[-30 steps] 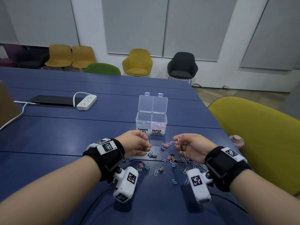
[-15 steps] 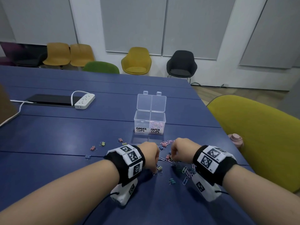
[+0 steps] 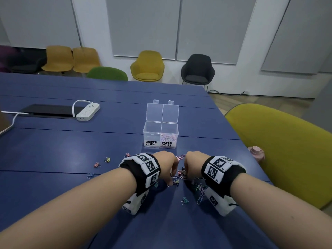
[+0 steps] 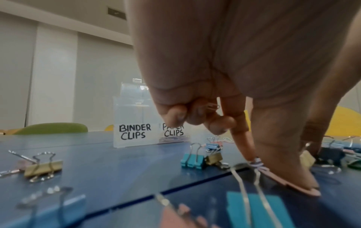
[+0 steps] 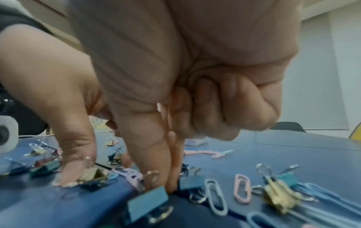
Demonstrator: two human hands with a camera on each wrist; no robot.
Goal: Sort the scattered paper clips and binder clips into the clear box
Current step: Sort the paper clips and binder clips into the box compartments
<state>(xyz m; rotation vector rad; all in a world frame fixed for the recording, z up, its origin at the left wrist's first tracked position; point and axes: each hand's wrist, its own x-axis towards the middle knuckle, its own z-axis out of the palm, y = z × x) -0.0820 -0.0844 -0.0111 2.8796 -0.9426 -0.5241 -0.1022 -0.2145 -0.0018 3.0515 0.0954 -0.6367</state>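
Note:
The clear box [image 3: 160, 135] stands open on the blue table [image 3: 53, 150], labelled BINDER CLIPS on the left and PAPER CLIPS on the right, with pink paper clips in the right half. Both hands are down on the scattered pile in front of it. My left hand [image 3: 169, 182] tucks a small paper clip [image 4: 213, 106] under its curled fingers, while its index finger and thumb touch a clip [image 4: 255, 164] on the table. My right hand [image 3: 186, 174] presses thumb and index together at the tabletop [image 5: 166, 185] among binder clips [image 5: 148, 200]. A white clip end [image 5: 158, 106] peeks from its curled fingers.
Loose binder clips [image 3: 96, 164] lie to the left and paper clips [image 3: 200, 193] under the right wrist. A white power strip [image 3: 88, 111] and a black flat device [image 3: 48, 110] sit far left. A yellow-green chair [image 3: 280, 150] and a pink bottle [image 3: 256, 153] border the table's right edge.
Both hands, raised a second ago with a paper clip each, have turned palm-down and dropped onto the pile. The box has not moved.

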